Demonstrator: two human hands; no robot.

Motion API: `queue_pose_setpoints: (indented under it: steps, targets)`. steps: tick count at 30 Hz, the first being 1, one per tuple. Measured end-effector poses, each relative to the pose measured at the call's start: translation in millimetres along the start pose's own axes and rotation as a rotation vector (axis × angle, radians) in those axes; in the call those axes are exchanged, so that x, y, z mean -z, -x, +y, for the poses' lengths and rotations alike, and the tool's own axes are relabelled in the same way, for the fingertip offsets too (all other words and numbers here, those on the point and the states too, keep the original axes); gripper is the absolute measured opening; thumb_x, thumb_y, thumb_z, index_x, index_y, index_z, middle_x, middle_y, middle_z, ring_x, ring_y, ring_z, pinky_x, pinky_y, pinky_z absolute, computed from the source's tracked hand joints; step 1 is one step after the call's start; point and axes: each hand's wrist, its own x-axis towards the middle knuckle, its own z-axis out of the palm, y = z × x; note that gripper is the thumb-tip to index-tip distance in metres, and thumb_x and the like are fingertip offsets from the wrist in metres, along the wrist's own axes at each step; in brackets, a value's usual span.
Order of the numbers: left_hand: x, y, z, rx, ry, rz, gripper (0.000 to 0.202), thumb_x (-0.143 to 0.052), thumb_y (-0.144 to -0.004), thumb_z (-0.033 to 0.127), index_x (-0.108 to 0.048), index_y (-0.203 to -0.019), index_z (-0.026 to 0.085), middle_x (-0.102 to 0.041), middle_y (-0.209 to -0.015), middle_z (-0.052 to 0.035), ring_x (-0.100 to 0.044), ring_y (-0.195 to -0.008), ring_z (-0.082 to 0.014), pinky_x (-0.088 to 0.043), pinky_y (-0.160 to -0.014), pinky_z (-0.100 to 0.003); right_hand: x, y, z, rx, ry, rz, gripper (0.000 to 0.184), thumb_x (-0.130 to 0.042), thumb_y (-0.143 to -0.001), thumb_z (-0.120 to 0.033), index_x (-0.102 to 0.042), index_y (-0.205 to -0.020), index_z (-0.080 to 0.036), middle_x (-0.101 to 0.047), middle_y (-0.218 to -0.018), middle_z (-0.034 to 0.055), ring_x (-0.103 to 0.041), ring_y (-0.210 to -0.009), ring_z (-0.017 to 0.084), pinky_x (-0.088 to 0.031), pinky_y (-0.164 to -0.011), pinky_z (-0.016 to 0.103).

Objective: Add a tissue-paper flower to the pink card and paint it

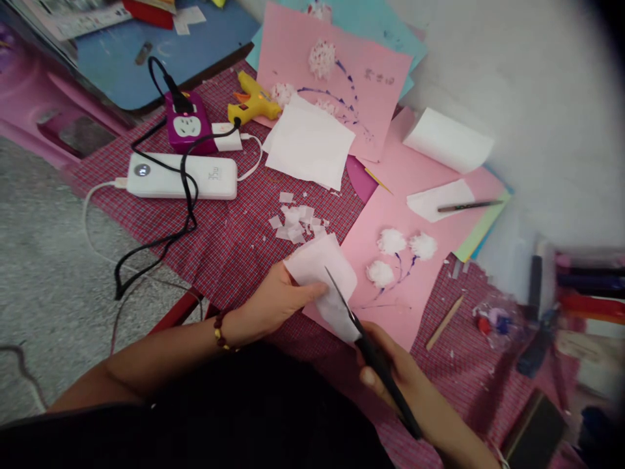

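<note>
Plaid cloth (229, 260) beneath; white paper (336, 262) between left fingers (308, 294).

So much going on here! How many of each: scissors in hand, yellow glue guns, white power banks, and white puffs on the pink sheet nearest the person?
Scissors in the right hand: 1
Yellow glue gun: 1
White power bank: 1
White puffs on the nearest pink sheet: 3
Total: 6
</note>
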Motion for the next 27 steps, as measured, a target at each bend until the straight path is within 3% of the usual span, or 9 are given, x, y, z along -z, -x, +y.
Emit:
queue_pose_setpoints:
  steps: [5,9,12,17,21,27]
  targets:
    - [3.8,-1.5,-3.5,-0.009,-0.017,-0.04,0.039,-0.08,-0.072,0.026,-0.07,-0.109,0.018,-0.074,-0.102,-0.0042,-0.068,-0.085,-0.016,-0.055,-0.082,-0.028,1.6,-3.3,2.7,0.001,0.077,0.075,0.055,-0.062,-0.083,-0.061,-0.061,-0.122,-0.022,-0.061,-0.08,0.0016,-0.053,-0.069,0.016,-0.046,-0.065,0.026]
    - [10.6,-8.2,1.0,0.008,0.087,-0.022,0.052,-0.081,-0.067,0.026,-0.067,-0.117,0.019,-0.073,-0.094,-0.003,-0.065,-0.076,-0.0146,-0.054,-0.071,-0.025,3.4,-5.2,1.5,0.005,0.131,0.101,0.057,-0.063,-0.082,-0.062,-0.063,-0.121,-0.021,-0.063,-0.076,0.0016,-0.052,-0.064,0.015,-0.046,-0.061,0.026]
    - [15.9,-12.2,7.4,0.034,0.093,-0.049,0.035,-0.077,-0.067,0.029,-0.072,-0.099,0.015,-0.071,-0.082,-0.0032,-0.061,-0.065,-0.0125,-0.049,-0.062,-0.022,3.9,-4.7,1.4,-0.016,0.107,0.08,0.054,-0.064,-0.082,-0.06,-0.063,-0.12,-0.022,-0.063,-0.08,0.002,-0.053,-0.065,0.015,-0.047,-0.062,0.026]
    - [19.6,-10.5,15.5,0.044,-0.106,-0.046,0.015,-0.073,-0.07,0.028,-0.071,-0.076,0.014,-0.066,-0.07,0.0001,-0.054,-0.058,-0.0095,-0.043,-0.056,-0.02,8.3,-0.2,1.9,0.005,0.023,-0.067,0.057,-0.059,-0.086,-0.06,-0.052,-0.129,-0.024,-0.059,-0.091,0.0045,-0.055,-0.079,0.018,-0.05,-0.07,0.029]
    - [18.4,-7.4,22.7,0.102,-0.212,-0.098,0.015,-0.072,-0.07,0.029,-0.069,-0.07,0.014,-0.064,-0.065,0.0007,-0.052,-0.055,-0.0093,-0.042,-0.054,-0.019,13.9,2.3,6.3,0.001,-0.015,-0.19,0.055,-0.054,-0.091,-0.058,-0.045,-0.133,-0.024,-0.054,-0.096,0.0051,-0.054,-0.084,0.018,-0.05,-0.075,0.03]
    - [17.3,-6.4,20.7,0.193,-0.181,-0.217,0.017,-0.075,-0.072,0.03,-0.072,-0.075,0.013,-0.067,-0.069,-0.0003,-0.054,-0.058,-0.0088,-0.043,-0.057,-0.019,15.5,-1.4,7.9,-0.003,-0.013,-0.181,0.057,-0.055,-0.091,-0.056,-0.043,-0.136,-0.023,-0.055,-0.097,0.0061,-0.055,-0.085,0.019,-0.051,-0.076,0.032]
